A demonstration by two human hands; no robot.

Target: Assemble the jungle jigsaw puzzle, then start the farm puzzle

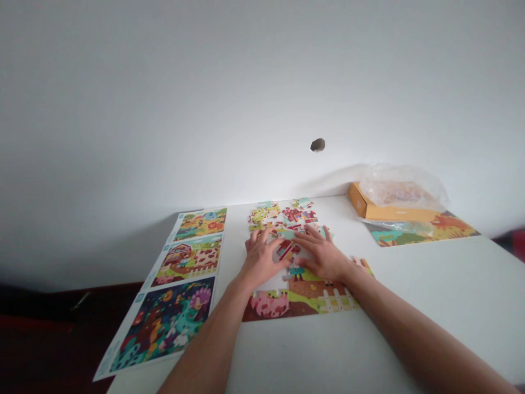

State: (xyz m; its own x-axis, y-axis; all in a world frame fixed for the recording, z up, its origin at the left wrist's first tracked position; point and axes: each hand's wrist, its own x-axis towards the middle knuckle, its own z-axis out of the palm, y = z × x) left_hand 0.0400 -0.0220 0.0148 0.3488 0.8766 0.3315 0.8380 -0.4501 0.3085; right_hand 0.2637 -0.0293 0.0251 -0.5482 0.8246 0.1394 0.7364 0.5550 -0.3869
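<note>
A partly joined jigsaw puzzle (pixel 305 298) with a farm picture lies on the white table (pixel 410 306). My left hand (pixel 261 257) rests flat on its upper left part, fingers spread. Beside it, my right hand (pixel 322 253) lies flat too, fingers stretched over pieces near the middle. The fingertips of both hands almost meet over a red and white piece (pixel 287 249). Loose puzzle pieces (pixel 283 214) lie in a heap just beyond my fingers.
A long printed sheet (pixel 176 287) with three colourful pictures lies at the table's left edge. At the back right stands an orange box (pixel 381 208) with a clear plastic bag (pixel 404 189) on it, over another picture sheet (pixel 426 230). A white wall rises behind.
</note>
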